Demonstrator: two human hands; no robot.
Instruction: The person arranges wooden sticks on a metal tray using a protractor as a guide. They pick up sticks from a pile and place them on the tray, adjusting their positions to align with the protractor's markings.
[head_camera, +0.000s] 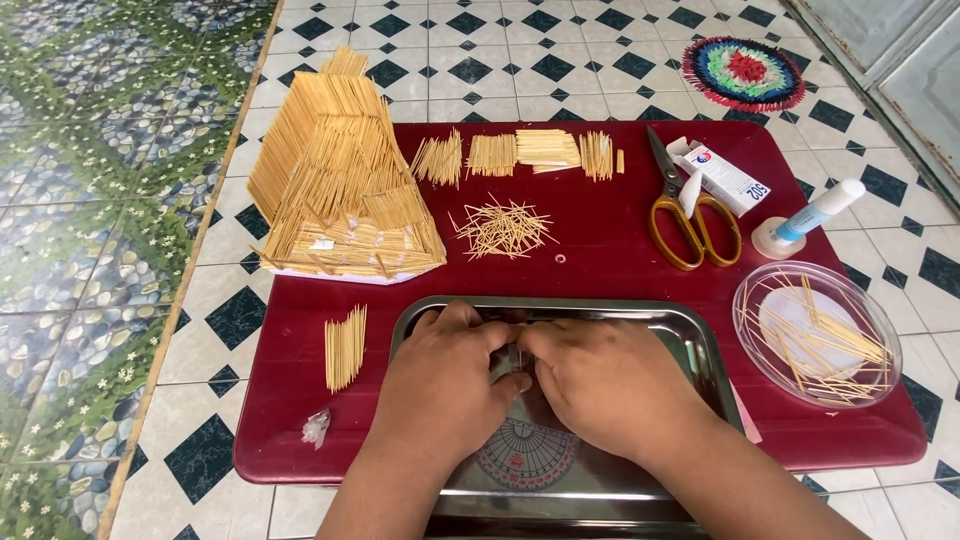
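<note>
Small piece (521, 358), nearly hidden and of a kind not possible to tell: pinched between the fingertips of the left hand (445, 385) and the right hand (610, 385), both closed tightly on it, just above the steel tray (560, 303) and a protractor (527, 455). Seemed a fine fitting step; called next for a steady grip and small, careful motion.

Worked on a dark red board (600, 270) laid on a black-and-white tiled floor (480, 50). Around the tray: toothpick house (340, 180) at far left, loose toothpicks (502, 228), yellow-handled scissors (690, 215), glue tube (815, 215), clear dish (760, 300) with sticks. Round woven mat (743, 72) farther away.
</note>
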